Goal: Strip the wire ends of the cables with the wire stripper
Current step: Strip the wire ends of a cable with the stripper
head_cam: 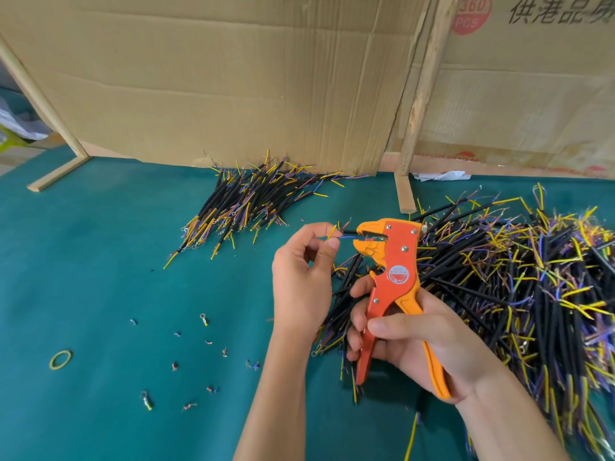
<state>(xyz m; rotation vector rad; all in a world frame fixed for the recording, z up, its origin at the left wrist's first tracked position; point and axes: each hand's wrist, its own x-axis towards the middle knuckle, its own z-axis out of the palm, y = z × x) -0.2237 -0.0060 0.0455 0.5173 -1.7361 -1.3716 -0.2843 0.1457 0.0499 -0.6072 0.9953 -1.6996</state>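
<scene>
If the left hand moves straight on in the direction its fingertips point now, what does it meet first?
Probably the wire stripper: the left hand pinches a cable whose wire ends already reach its jaws. Depth is unclear.

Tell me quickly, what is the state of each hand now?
Left hand: fingers pinch a thin wire leading into the stripper's head.
Right hand: fingers grip the wire stripper by its handles.

Only readable stuff is on the cardboard box (532, 94) at top right: a red round stamp (472, 15) saying "360 PCS", and next to it big dark Chinese characters (562, 11), "供港品", cut off at the edge. The round sticker (398, 273) on the wire stripper (392, 277) is too small to read.
</scene>
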